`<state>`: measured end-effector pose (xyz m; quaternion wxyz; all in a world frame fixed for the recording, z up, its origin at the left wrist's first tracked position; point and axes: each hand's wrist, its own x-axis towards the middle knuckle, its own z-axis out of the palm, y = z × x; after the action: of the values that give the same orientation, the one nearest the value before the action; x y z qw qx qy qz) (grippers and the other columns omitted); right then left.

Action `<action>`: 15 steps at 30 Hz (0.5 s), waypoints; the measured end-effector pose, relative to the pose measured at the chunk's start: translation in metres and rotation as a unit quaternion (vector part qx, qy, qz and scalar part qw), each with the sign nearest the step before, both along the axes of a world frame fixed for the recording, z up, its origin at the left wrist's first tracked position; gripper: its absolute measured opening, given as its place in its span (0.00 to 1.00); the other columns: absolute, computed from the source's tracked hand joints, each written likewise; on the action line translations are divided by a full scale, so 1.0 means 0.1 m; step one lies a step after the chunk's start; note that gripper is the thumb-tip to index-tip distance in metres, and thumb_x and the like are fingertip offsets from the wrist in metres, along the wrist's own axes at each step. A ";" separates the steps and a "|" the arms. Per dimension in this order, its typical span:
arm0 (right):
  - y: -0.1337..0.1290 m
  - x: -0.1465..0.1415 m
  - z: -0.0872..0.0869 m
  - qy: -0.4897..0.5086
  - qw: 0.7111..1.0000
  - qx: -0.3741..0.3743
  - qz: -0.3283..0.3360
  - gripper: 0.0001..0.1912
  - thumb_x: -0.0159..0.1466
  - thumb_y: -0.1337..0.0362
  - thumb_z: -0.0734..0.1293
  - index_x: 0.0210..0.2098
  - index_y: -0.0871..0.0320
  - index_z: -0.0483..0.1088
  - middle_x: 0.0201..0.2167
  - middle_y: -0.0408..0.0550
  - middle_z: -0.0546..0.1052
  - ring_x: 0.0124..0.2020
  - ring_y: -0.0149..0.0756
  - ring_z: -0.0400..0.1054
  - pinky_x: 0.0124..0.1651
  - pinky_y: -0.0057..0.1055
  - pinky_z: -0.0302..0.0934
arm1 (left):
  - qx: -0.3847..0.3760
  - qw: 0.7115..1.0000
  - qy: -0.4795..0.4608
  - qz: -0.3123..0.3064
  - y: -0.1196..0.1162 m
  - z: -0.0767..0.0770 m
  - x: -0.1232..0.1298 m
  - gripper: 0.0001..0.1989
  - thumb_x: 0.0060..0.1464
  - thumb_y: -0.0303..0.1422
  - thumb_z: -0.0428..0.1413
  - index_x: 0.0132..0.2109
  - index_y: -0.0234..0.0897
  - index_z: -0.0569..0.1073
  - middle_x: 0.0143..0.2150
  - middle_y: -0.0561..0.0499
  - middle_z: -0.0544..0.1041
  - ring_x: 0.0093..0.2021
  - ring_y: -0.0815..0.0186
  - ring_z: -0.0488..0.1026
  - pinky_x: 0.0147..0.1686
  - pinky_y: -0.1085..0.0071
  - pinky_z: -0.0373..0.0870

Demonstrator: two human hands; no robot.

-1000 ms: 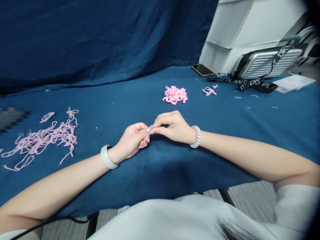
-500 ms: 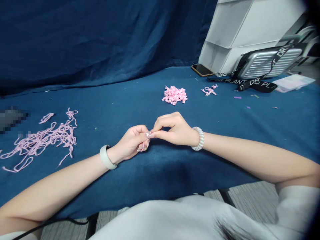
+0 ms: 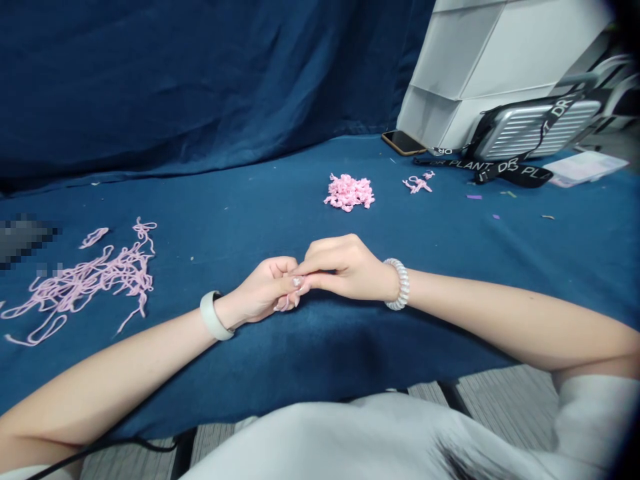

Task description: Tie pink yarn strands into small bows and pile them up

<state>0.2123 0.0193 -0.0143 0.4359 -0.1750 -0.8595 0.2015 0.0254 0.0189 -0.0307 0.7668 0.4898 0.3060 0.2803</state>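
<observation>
Fingers curled, my left hand (image 3: 267, 288) is closed on a short piece of pink yarn (image 3: 286, 305), a bit of which shows below the fingers. My right hand (image 3: 350, 268) pinches against the left thumb and fingertips; the yarn between the two hands is mostly hidden. Beyond the hands lies a small pile of knotted pink yarn pieces (image 3: 349, 193). Several more pieces (image 3: 419, 183) lie to its right. A loose tangle of lilac-pink yarn (image 3: 95, 280) spreads over the cloth to the left of my left hand.
A blue cloth (image 3: 240, 220) covers the table. At the back right are a phone (image 3: 404, 143), a white box (image 3: 450, 73), a silver ribbed case (image 3: 545, 127) with a black lettered strap (image 3: 520, 170), and a flat clear box (image 3: 587, 167). A blurred dark object (image 3: 25, 237) is at the left edge.
My right hand has come slightly lower and closer, its fingers now overlapping the left fingertips more. The yarn piles lie unchanged.
</observation>
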 end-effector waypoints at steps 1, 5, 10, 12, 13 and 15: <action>0.00 0.00 0.00 0.001 1.000 0.004 0.001 0.10 0.62 0.62 0.65 0.30 0.60 0.75 0.25 0.47 0.74 0.27 0.27 0.68 0.32 0.24 0.63 | -0.001 1.000 0.000 0.000 0.00 0.00 0.00 0.19 0.42 0.39 0.65 0.25 0.33 0.64 0.14 0.56 0.68 0.11 0.80 0.56 0.13 0.82 0.54; 0.01 -0.01 0.01 0.018 1.000 0.011 -0.011 0.12 0.62 0.61 0.65 0.26 0.61 0.75 0.23 0.47 0.73 0.26 0.28 0.66 0.31 0.25 0.62 | -0.006 1.000 0.010 0.010 0.00 0.01 0.01 0.19 0.42 0.39 0.65 0.24 0.33 0.64 0.13 0.56 0.68 0.10 0.80 0.55 0.13 0.83 0.53; 0.01 -0.03 0.00 0.050 0.998 -0.041 -0.021 0.13 0.60 0.59 0.67 0.24 0.60 0.75 0.21 0.45 0.73 0.25 0.28 0.66 0.30 0.26 0.62 | -0.006 1.000 0.001 0.029 0.00 0.02 0.03 0.18 0.44 0.39 0.64 0.24 0.32 0.64 0.14 0.56 0.68 0.11 0.81 0.55 0.14 0.83 0.54; 0.01 -0.03 -0.02 0.069 0.994 -0.076 -0.030 0.12 0.59 0.59 0.68 0.24 0.60 0.76 0.21 0.45 0.74 0.24 0.28 0.67 0.29 0.25 0.62 | -0.013 0.999 -0.012 0.033 0.00 0.03 0.04 0.17 0.45 0.37 0.64 0.25 0.32 0.65 0.15 0.56 0.69 0.12 0.80 0.56 0.14 0.82 0.56; 0.02 -0.03 -0.02 0.077 0.992 -0.090 -0.034 0.12 0.59 0.59 0.68 0.24 0.61 0.75 0.21 0.45 0.74 0.24 0.27 0.67 0.29 0.25 0.62 | -0.016 0.999 -0.018 0.034 0.00 0.03 0.04 0.16 0.45 0.36 0.64 0.25 0.32 0.66 0.16 0.55 0.69 0.12 0.80 0.56 0.14 0.82 0.56; 0.02 -0.03 -0.03 0.085 0.990 -0.108 -0.039 0.11 0.58 0.60 0.69 0.24 0.61 0.75 0.21 0.45 0.74 0.24 0.28 0.67 0.29 0.26 0.62 | -0.022 0.999 -0.027 0.034 -0.01 0.03 0.04 0.15 0.45 0.35 0.64 0.25 0.31 0.67 0.16 0.55 0.69 0.13 0.80 0.57 0.15 0.82 0.57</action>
<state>0.2091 0.0213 -0.0174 0.4935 -0.2366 -0.7851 0.2900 0.0293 0.0183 -0.0279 0.7753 0.4540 0.3081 0.3127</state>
